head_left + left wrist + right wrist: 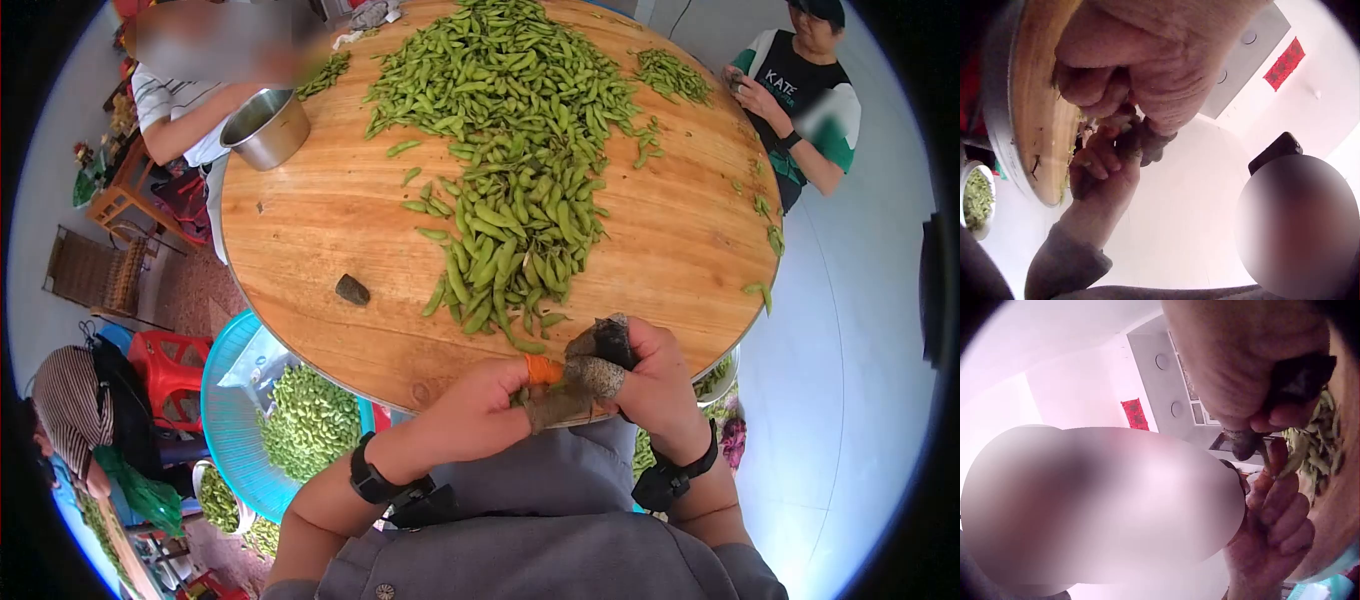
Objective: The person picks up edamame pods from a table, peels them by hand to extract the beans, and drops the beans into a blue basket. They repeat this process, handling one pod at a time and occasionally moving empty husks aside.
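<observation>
My two hands meet over the near edge of the round wooden table [690, 210]. The left hand [485, 400] has an orange wrap [544, 369] on one finger and a greyish cover on the thumb. Its fingers are curled, pinching a green soybean pod [1294, 457] in the right wrist view. Dark and speckled covers wrap digits of the right hand [655, 385], whose covered thumb and bent fingers grip at the same pod. Fingers hide most of it in the head view. A large pile of soybean pods [525, 200] reaches close to my hands.
A dark finger cover [352, 290] lies on the table at left. A metal pot [266, 130] stands farther back. Below the left edge is a turquoise basket [230, 400] with shelled beans [312, 422]. People sit or stand around the table, including one person [800, 100] at far right.
</observation>
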### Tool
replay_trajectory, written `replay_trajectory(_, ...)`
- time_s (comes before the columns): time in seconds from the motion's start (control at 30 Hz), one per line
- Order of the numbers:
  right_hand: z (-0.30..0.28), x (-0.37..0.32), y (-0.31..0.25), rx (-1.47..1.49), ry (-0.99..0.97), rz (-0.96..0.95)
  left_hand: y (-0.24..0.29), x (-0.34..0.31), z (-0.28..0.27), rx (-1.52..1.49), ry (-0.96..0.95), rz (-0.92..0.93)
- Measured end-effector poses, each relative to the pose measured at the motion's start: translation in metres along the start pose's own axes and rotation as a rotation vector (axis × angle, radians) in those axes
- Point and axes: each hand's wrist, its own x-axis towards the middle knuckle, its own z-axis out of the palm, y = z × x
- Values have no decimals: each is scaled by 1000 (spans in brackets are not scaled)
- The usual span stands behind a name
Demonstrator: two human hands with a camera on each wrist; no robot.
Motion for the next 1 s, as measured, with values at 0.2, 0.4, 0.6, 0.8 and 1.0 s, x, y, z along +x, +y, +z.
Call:
replay_trajectory(0.2, -1, -1, 2, -262, 38, 21, -8, -2, -5, -3, 92, -44)
replay_trajectory(0.4, -5, -11, 2, -398, -106, -84, -15, 3, -1, 34, 182, 49)
replay_trajectory(0.6, -7, -10, 4, -516, -135, -93, -5, 6, 0, 325, 176, 59)
replay_trajectory(0.8, -5, -5, 1, -241, -199, 73, -12, 3, 0, 553, 249, 204)
replay_trajectory(1.0, -3, -8, 1, 636, -254, 510, -10, -6, -8, -989, -61, -256)
